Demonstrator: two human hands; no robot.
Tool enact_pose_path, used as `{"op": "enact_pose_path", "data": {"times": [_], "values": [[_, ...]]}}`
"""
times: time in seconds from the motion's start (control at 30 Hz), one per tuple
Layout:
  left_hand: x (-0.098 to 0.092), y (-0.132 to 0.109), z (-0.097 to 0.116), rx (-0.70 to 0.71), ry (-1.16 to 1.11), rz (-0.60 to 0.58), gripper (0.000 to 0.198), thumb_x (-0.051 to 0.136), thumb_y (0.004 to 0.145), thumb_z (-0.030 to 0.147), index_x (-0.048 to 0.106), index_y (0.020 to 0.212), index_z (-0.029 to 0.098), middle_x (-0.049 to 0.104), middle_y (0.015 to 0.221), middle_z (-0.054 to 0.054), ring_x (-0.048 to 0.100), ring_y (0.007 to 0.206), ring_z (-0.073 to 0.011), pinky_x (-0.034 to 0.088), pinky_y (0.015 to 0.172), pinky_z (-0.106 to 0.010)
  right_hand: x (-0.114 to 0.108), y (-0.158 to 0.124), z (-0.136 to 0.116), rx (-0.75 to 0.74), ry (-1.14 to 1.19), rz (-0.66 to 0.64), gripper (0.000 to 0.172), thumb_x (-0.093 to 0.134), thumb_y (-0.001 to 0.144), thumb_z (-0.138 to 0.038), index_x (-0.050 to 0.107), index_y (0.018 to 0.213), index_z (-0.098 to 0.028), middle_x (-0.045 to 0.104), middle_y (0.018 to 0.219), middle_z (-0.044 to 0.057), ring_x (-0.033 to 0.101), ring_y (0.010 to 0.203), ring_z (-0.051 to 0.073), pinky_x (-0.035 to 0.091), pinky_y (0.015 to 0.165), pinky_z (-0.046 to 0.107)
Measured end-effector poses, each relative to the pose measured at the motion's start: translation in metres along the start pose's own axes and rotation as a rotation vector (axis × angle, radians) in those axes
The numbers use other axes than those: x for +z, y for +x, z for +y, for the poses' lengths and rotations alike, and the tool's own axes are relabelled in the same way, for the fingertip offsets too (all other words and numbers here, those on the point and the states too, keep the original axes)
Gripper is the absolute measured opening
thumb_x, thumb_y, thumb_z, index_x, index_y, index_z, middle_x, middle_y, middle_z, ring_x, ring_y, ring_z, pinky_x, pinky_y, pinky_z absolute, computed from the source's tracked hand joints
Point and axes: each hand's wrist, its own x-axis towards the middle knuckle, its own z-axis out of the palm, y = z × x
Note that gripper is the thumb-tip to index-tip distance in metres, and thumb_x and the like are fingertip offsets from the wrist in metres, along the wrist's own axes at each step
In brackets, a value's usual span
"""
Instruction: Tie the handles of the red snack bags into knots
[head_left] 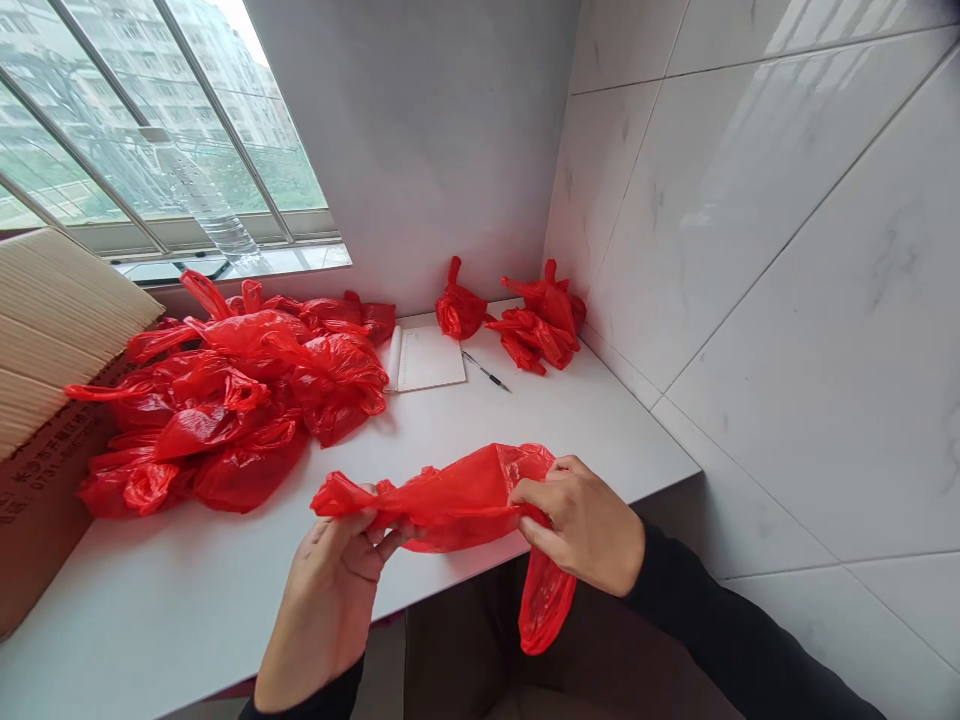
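Note:
A red plastic bag (457, 495) is stretched sideways between my two hands, above the front edge of the white table (420, 430). Bunched plastic at its left end is pinched in my left hand (337, 570), with a bit of it poking out past the fingers. My right hand (581, 525) grips the other end, and a loose handle loop hangs down below it, past the table edge. Whether anything lies inside the bag I cannot tell.
A large heap of red plastic bags (232, 400) covers the table's left side, beside a cardboard box (52, 480). Further back lie an open notepad (431, 358), a pen (487, 372), one tied red bag (459, 308) and more red bags (541, 325). A plastic bottle (199, 195) stands on the windowsill.

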Motion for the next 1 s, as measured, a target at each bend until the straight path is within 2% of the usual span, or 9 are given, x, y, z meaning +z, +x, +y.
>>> {"op": "enact_pose_path", "data": {"times": [0.17, 0.33, 0.47, 0.6, 0.73, 0.8, 0.87, 0.93, 1.0], "values": [[-0.004, -0.001, -0.002, 0.076, 0.163, 0.005, 0.022, 0.083, 0.067, 0.032, 0.067, 0.072, 0.019, 0.069, 0.082, -0.003, 0.066, 0.087, -0.0219, 0.062, 0.082, -0.036, -0.017, 0.001, 0.001, 0.089, 0.153, 0.115, 0.018, 0.051, 0.097, -0.029, 0.068, 0.096, -0.025, 0.071, 0.084, 0.002, 0.062, 0.077, 0.021, 0.049, 0.078, 0.038], [-0.002, -0.001, 0.001, 0.020, 0.029, 0.014, 0.027, 0.085, 0.065, 0.023, 0.065, 0.082, 0.020, 0.069, 0.084, 0.000, 0.068, 0.091, -0.0195, 0.061, 0.089, -0.036, -0.025, 0.001, -0.003, 0.164, 0.267, 0.185, 0.021, 0.047, 0.099, -0.031, 0.068, 0.100, -0.025, 0.073, 0.095, 0.001, 0.066, 0.085, 0.020, 0.050, 0.077, 0.033], [0.001, 0.002, 0.007, -0.119, -0.040, 0.017, 0.025, 0.081, 0.067, 0.023, 0.066, 0.086, 0.019, 0.068, 0.087, 0.000, 0.068, 0.080, -0.0166, 0.064, 0.074, -0.030, -0.027, 0.002, -0.004, 0.273, 0.350, 0.201, 0.022, 0.046, 0.099, -0.032, 0.067, 0.101, -0.026, 0.073, 0.087, -0.002, 0.066, 0.074, 0.017, 0.048, 0.067, 0.029], [0.004, 0.002, 0.009, -0.226, 0.021, 0.005, 0.028, 0.082, 0.068, 0.033, 0.067, 0.085, 0.017, 0.068, 0.078, -0.002, 0.065, 0.065, -0.0148, 0.058, 0.056, -0.024, -0.028, 0.007, 0.006, 0.317, 0.377, 0.254, 0.023, 0.047, 0.098, -0.036, 0.067, 0.098, -0.025, 0.070, 0.078, -0.002, 0.062, 0.065, 0.016, 0.044, 0.059, 0.027], [0.006, -0.004, 0.013, -0.144, 0.300, -0.111, 0.034, 0.084, 0.068, 0.041, 0.066, 0.086, 0.018, 0.064, 0.067, 0.000, 0.059, 0.053, -0.0126, 0.051, 0.050, -0.023, -0.029, 0.014, 0.024, 0.385, 0.458, 0.242, 0.029, 0.045, 0.098, -0.042, 0.066, 0.105, -0.022, 0.067, 0.070, 0.000, 0.059, 0.059, 0.016, 0.044, 0.054, 0.027], [0.006, -0.007, 0.015, -0.073, 0.470, -0.172, 0.035, 0.085, 0.066, 0.041, 0.067, 0.084, 0.018, 0.064, 0.066, 0.001, 0.058, 0.054, -0.0124, 0.048, 0.050, -0.021, -0.034, 0.011, 0.025, 0.384, 0.473, 0.200, 0.034, 0.045, 0.099, -0.043, 0.062, 0.118, -0.022, 0.068, 0.074, 0.001, 0.063, 0.063, 0.018, 0.050, 0.059, 0.030], [0.003, -0.007, 0.016, -0.030, 0.576, -0.166, 0.033, 0.084, 0.067, 0.044, 0.067, 0.076, 0.017, 0.062, 0.064, 0.001, 0.055, 0.054, -0.0119, 0.044, 0.048, -0.020, -0.043, 0.005, 0.013, 0.342, 0.387, 0.219, 0.042, 0.050, 0.097, -0.043, 0.055, 0.133, -0.023, 0.071, 0.092, 0.006, 0.068, 0.082, 0.022, 0.056, 0.073, 0.036], [0.001, -0.005, 0.015, -0.032, 0.581, -0.111, 0.036, 0.081, 0.069, 0.048, 0.065, 0.069, 0.016, 0.061, 0.061, 0.000, 0.054, 0.052, -0.0117, 0.042, 0.046, -0.020, -0.054, -0.004, -0.011, 0.252, 0.224, 0.336, 0.047, 0.057, 0.094, -0.040, 0.051, 0.139, -0.027, 0.067, 0.117, 0.010, 0.064, 0.108, 0.028, 0.053, 0.091, 0.045], [0.001, -0.002, 0.011, -0.070, 0.485, -0.067, 0.038, 0.080, 0.071, 0.051, 0.067, 0.073, 0.015, 0.065, 0.063, -0.002, 0.059, 0.055, -0.0145, 0.048, 0.050, -0.022, -0.061, -0.008, -0.039, 0.075, 0.165, 0.438, 0.039, 0.056, 0.096, -0.030, 0.054, 0.135, -0.029, 0.062, 0.128, 0.010, 0.056, 0.121, 0.028, 0.048, 0.102, 0.047]]}}
